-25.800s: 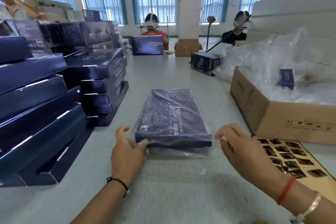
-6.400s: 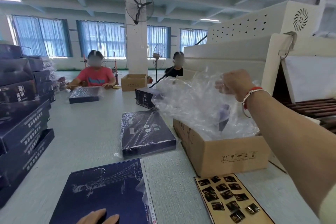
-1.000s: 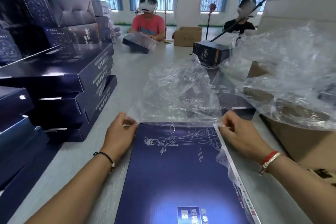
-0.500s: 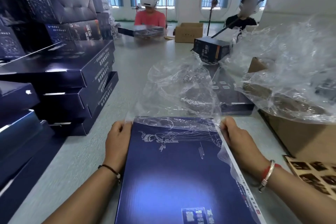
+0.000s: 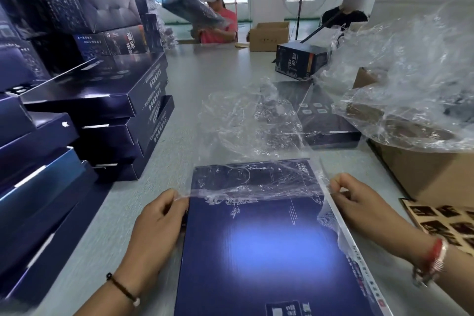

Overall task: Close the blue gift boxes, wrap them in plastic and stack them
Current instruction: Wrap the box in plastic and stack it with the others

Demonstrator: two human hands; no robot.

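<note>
A flat blue gift box lies shut on the table right in front of me. A clear plastic bag covers its far end, the bag's open edge lying across the lid. My left hand pinches the bag's edge at the box's left side. My right hand pinches the edge at the right side. Behind the bag lies a wrapped blue box.
Stacks of blue boxes fill the table's left side. A cardboard carton full of clear plastic bags stands at the right, with a sheet of dark stickers in front of it. Two people sit at the table's far end.
Both hands have drawn the bag's edge toward me, so it now covers more of the lid. The person in red has lifted a wrapped box.
</note>
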